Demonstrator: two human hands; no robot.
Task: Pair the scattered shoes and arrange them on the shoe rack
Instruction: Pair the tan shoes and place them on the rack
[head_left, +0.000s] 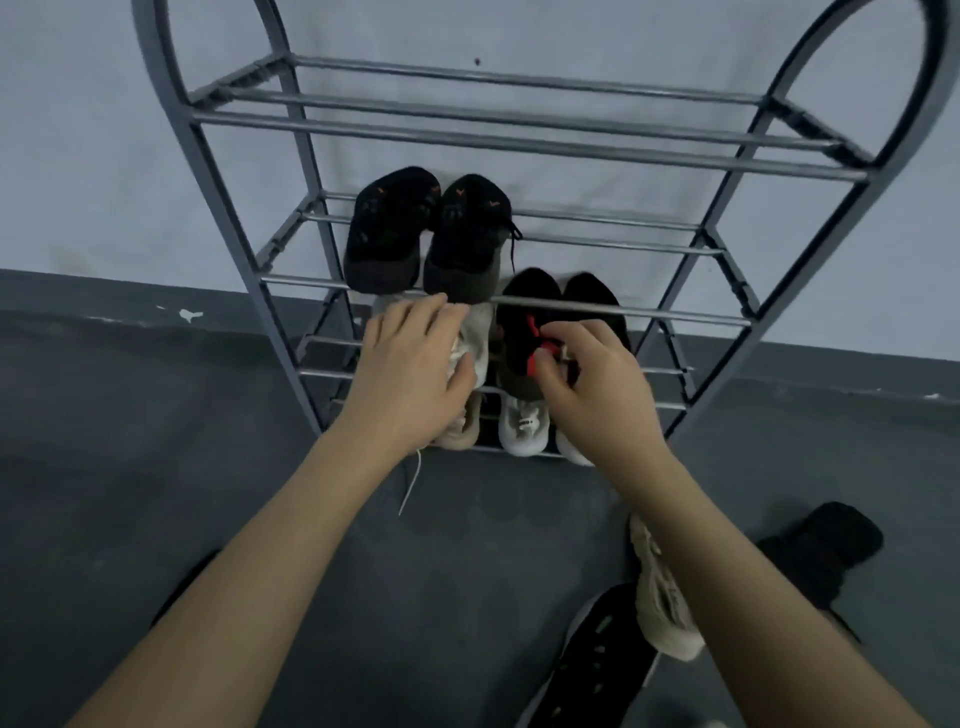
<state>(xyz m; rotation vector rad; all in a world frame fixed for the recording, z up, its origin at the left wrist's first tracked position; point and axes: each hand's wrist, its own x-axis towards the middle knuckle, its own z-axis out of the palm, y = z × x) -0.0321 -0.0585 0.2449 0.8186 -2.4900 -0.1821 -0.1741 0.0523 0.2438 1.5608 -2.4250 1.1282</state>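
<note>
A grey metal shoe rack (524, 143) stands against the wall. Two black shoes with orange marks (387, 234) sit side by side on its second shelf. On the third shelf my left hand (410, 369) grips a white shoe (480, 343), and my right hand (587, 384) pinches the laces of a black shoe with red trim (522, 332), whose black partner (592, 296) lies beside it. A beige shoe (460, 431) and a white shoe (524, 423) stand on the bottom shelf.
On the dark floor at the lower right lie a beige shoe (662, 603), a black shoe sole-up (597, 660) and another black shoe (826, 545). A white lace (413, 480) hangs down to the floor. The rack's top shelf holds nothing.
</note>
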